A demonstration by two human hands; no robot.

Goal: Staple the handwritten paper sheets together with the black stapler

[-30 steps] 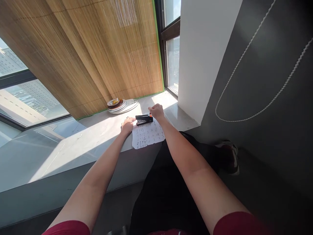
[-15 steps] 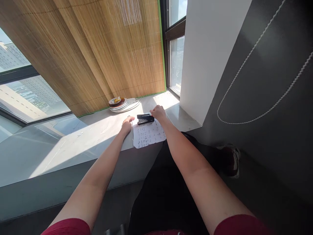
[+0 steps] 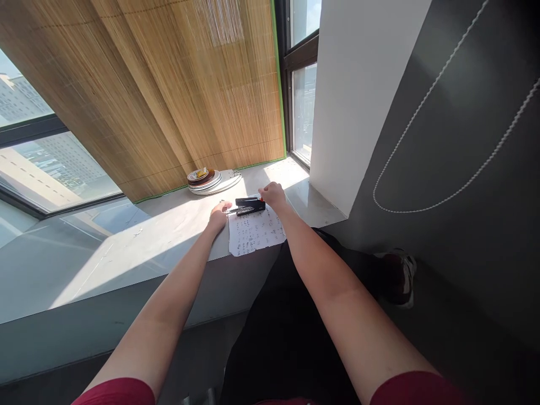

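Note:
A black stapler (image 3: pixel 251 206) lies across the top of a white sheet of paper (image 3: pixel 255 233) with handwriting, on the window ledge. My right hand (image 3: pixel 273 194) is closed at the stapler's right end, where a small red spot shows by the fingertips. At the other end, a thin dark strip (image 3: pixel 232 211) sticks out of the stapler toward my left hand (image 3: pixel 220 214). The fingers of that hand are closed around the strip's outer end, partly hidden. Its wrist rests near the paper's left edge.
Behind the hands, a stack of plates (image 3: pixel 205 181) stands on the ledge (image 3: pixel 169 225) below a bamboo blind (image 3: pixel 202 84). The wall corner (image 3: pixel 337 185) rises at right, with a hanging bead chain (image 3: pixel 396 211) beyond. My leg (image 3: pixel 287 315) is below the ledge.
The thin strip between the stapler and my left hand now shows; before, it was not visible. The stapler has shifted very slightly left. Both hands stay nearly in place.

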